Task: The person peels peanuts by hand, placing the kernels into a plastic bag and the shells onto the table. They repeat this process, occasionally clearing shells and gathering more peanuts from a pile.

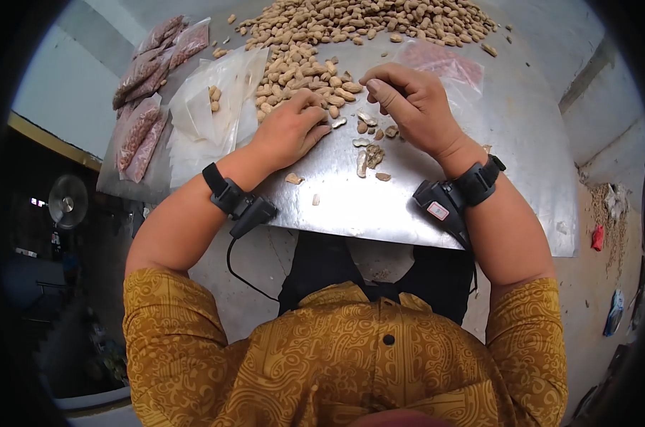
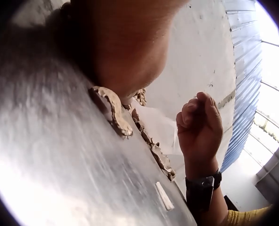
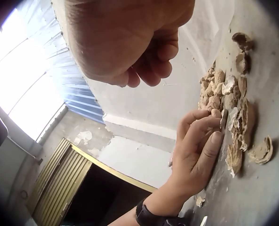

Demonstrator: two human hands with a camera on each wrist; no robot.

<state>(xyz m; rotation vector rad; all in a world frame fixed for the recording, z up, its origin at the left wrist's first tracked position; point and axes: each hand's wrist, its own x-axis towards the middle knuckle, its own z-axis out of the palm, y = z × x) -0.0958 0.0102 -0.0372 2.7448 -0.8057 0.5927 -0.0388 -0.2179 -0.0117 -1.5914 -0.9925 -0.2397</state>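
Observation:
My left hand (image 1: 288,134) rests low over the metal table at the near edge of the peanut pile (image 1: 297,78). Its bent fingers reach an unshelled peanut (image 3: 216,113), and its thumb lies apart from them beside a split shell (image 1: 339,122). My right hand (image 1: 416,107) is raised above the table with its fingers curled and the thumb near the index finger. Nothing shows between those fingertips; the palm is hidden. Between the hands lie broken peanut shells (image 1: 362,164) and several small brown pieces (image 1: 379,133). A curved shell half (image 2: 113,110) lies beneath the left wrist.
A large heap of peanuts (image 1: 379,20) covers the table's far side. Clear plastic bags (image 1: 201,135) lie at the left, beside filled bags of reddish kernels (image 1: 141,135). Another filled bag (image 1: 443,64) lies beyond the right hand. The metal table's front edge (image 1: 379,240) is close to the person's body.

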